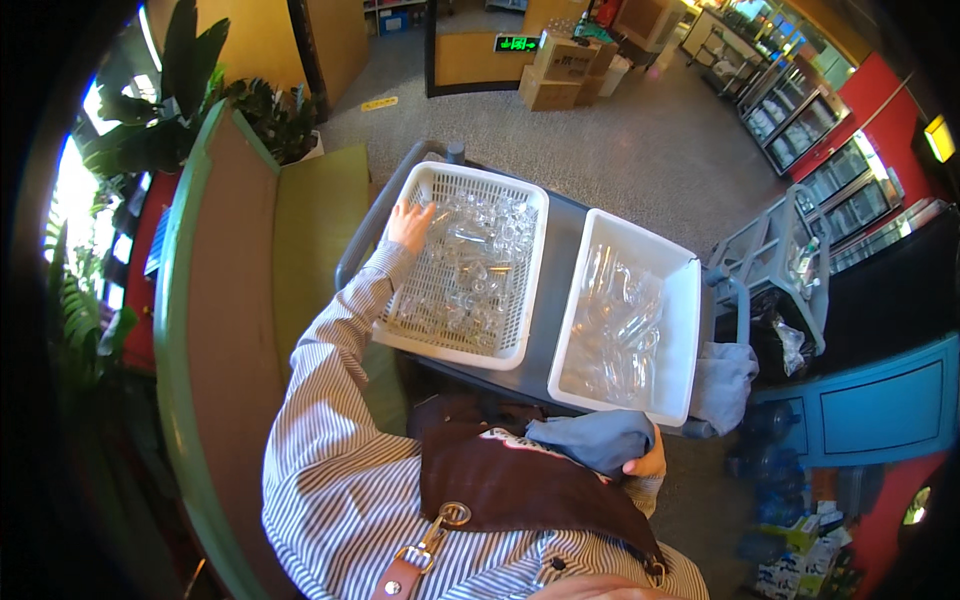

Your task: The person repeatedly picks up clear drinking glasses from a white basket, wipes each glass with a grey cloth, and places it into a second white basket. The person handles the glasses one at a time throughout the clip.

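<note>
My left hand is over the left edge of a white perforated plastic basket, its fingers apart and nothing visible in them. Many small clear glass vessels lie jumbled inside that basket. To its right, a solid white plastic bin contains clear glass tubes or tall glasses lying on their sides. Both containers rest on a grey utility cart. Close to my apron, my right hand grips a grey-blue cloth, which partly hides the fingers.
A green-edged bench runs along the left, with plants behind it. A second grey cloth hangs at the cart's right end. Beyond stand another grey cart and glass-door cabinets. Cardboard boxes are stacked at the back.
</note>
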`<state>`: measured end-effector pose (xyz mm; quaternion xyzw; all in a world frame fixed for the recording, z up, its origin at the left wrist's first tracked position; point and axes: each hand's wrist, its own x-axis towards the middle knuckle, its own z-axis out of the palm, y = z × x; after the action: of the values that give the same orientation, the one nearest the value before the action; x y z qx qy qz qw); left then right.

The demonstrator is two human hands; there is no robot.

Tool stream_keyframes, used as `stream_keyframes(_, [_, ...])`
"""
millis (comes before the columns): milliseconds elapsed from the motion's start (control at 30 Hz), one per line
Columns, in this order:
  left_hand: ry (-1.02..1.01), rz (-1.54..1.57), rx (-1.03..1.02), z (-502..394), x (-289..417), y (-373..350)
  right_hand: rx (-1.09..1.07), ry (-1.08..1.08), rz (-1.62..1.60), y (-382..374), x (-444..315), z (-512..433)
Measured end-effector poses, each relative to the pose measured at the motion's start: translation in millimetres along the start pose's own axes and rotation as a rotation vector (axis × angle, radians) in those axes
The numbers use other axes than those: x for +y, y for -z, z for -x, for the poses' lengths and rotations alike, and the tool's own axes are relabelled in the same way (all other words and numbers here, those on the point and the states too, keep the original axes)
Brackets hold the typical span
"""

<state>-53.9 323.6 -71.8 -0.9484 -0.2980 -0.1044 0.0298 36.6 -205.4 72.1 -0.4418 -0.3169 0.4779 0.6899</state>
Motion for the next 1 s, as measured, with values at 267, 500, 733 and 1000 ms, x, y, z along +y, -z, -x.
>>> stream_keyframes(267, [-0.096,-0.036,-0.059,-3.9,9.2,-29.2,-0.068,-0.027,-0.079,-17.3,-15.4,-2.3])
stream_keyframes(500, [-0.055,0.071,-0.164,-4.6,5.6,-23.4,-0.049,0.016,0.04,-10.9,-8.4,8.6])
stream_keyframes(733, [-0.095,-0.081,-0.292,14.0,10.5,14.0,-0.019,0.092,0.14,-5.0,-4.5,10.2])
stream_keyframes(1000, [-0.004,0.091,-0.364,27.4,17.7,56.4,0.147,0.048,0.308,-3.2,-6.6,3.7])
